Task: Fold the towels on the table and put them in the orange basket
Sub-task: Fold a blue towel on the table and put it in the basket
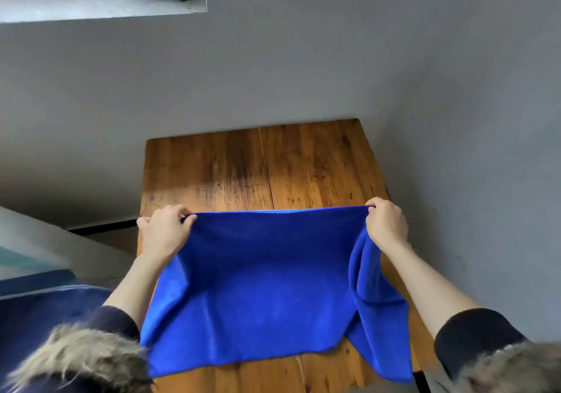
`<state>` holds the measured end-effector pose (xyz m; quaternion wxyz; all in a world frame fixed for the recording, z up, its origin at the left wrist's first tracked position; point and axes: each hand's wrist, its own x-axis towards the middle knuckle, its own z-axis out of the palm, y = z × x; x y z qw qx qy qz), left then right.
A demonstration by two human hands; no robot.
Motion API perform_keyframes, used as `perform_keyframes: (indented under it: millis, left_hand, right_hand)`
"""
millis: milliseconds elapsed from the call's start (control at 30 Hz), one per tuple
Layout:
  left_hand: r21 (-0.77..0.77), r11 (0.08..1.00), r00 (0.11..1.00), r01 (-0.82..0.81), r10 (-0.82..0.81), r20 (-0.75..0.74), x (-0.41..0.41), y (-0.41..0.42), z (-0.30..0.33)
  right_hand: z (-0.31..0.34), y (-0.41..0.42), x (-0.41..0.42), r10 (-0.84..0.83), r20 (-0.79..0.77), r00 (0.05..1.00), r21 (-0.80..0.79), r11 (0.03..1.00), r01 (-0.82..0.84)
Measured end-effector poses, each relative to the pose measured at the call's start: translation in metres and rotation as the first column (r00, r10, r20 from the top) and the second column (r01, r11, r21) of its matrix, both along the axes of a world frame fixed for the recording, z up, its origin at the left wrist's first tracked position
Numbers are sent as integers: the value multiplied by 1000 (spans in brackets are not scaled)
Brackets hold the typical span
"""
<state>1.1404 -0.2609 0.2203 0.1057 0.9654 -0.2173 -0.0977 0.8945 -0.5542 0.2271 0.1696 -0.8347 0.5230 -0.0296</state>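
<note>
Both hands pinch the towel (267,286) by its far corners, left hand (165,228) and right hand (385,224), lifting that edge over the bench (258,164). Folding looks barely begun; next, bring this edge to the near one. No basket in sight.

The bench (303,164) is a wooden top of warm orange-brown planks, with a seam running from the far edge toward the near side a little left of its middle. Dark streaks and specks stain the grain, thickest across the far half, and a pale sheen lies on the wood near the left edge. The far edge and right side stand against a grey wall. A blue towel (267,301) covers most of the near half; its near hem lies on the wood, while its far edge is lifted off the surface. Bare wood shows beyond the towel and in a strip at the near edge.
</note>
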Motion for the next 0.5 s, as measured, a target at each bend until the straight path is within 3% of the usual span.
perform_keyframes:
  millis: [333,500]
  left_hand:
    - [-56,997,997,-56,59,56,55,-44,-17]
    - [-149,989,991,-23,3,-132,43,-26,-49]
  right_hand:
    - [-29,-48,80,138,36,990,-106,985,-133]
    - [-58,-8,101,372,6,928,-2,928,-372]
